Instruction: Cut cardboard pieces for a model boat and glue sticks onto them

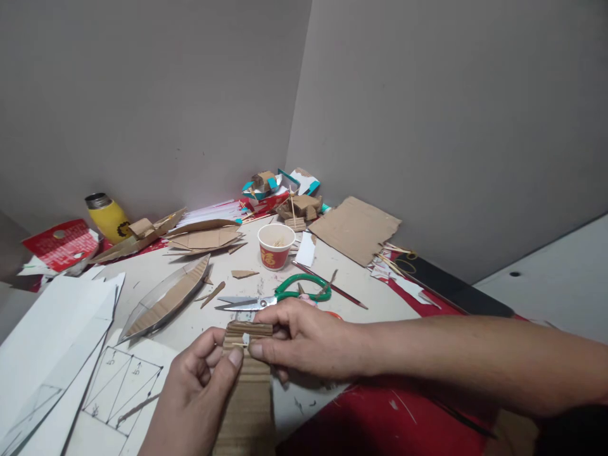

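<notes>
My left hand (192, 373) and my right hand (308, 342) come together at the front of the table, both closed on a small piece of corrugated cardboard (256, 330). My left thumb presses its left side, and the right thumb and fingers pinch its right side. A thin pale stick, like a toothpick, lies across the piece between the thumbs, beside a small light patch. Below it runs a wider corrugated cardboard strip (247, 405); whether the two are joined, I cannot tell. Just beyond my hands lie green-handled scissors (280, 294), blades apart and pointing left.
A red-and-white paper cup (275, 247) holds thin sticks. Left are a cardboard boat shape (168, 297), drawn paper sheets (123, 386) and a yellow bottle (108, 218). A flat cardboard sheet (356, 229), a pencil (349, 296) and scraps lie at the back and right.
</notes>
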`<state>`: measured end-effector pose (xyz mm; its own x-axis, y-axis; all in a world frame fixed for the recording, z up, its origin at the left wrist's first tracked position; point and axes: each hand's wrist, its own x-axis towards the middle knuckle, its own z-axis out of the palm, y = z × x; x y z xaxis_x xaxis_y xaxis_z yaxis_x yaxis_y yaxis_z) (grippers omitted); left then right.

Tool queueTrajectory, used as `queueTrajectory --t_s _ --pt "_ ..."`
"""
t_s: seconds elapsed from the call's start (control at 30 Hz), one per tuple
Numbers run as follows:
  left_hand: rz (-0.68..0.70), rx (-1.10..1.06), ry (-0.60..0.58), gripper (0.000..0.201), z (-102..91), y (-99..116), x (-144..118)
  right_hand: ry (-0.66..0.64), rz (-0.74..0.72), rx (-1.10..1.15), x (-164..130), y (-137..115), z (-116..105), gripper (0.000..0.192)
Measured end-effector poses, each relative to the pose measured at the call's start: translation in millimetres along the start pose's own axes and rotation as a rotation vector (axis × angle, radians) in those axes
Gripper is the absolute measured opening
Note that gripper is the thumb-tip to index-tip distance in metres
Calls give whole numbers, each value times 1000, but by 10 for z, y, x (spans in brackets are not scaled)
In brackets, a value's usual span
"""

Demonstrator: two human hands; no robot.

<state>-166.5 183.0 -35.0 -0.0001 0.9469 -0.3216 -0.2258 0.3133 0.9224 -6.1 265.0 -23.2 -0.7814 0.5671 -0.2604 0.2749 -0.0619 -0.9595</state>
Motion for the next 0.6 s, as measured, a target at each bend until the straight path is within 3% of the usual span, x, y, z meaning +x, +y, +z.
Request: queueTrajectory --t_s 0.33,0.6 --pt "-45 9 -8 42 8 -1 -35 -20 -117 -110 -24 15 -11 18" --pt "-18 14 -6 42 25 -14 -47 -50 -105 -133 -41 -37 4 20"
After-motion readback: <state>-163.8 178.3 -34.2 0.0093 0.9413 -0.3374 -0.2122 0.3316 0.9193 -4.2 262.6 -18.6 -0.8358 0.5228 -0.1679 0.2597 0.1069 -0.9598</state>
